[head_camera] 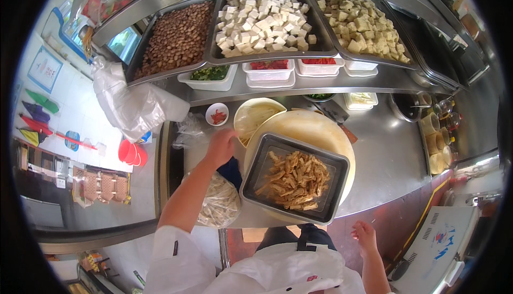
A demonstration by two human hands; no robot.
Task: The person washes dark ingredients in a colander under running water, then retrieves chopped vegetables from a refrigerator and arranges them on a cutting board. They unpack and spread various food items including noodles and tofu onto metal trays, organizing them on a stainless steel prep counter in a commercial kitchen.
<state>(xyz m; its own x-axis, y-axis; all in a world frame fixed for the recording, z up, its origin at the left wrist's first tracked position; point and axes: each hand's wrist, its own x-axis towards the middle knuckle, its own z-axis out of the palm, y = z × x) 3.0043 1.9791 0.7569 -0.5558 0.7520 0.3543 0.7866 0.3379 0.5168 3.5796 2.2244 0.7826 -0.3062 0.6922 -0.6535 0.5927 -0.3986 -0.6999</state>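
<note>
Over the left part of the steel counter reaches my left hand (pixel 221 146), beside the near-left rim of a pale bowl (pixel 260 111) with whitish shreds in it. Its fingertips are hidden, so a grip cannot be made out. My right hand (pixel 364 236) hangs off the counter's front edge, fingers loosely bent and nothing visible in them. Between them a dark metal tray (pixel 256 197) with brown strips, possibly dried tofu (pixel 298 177), rests tilted on a round pale chopping board (pixel 320 127). Under my left forearm sits a clear plastic bag (pixel 219 201) of pale food, next to a dark cloth (pixel 230 175).
A cleaver (pixel 334 113) with a wooden handle lies behind the board. A small white bowl (pixel 217 114) holds red pieces. Trays of peanuts (pixel 176 33), white tofu cubes (pixel 260 23) and yellowish cubes (pixel 360 27) stand on the shelf above. Bottles (pixel 449 115) line the right side.
</note>
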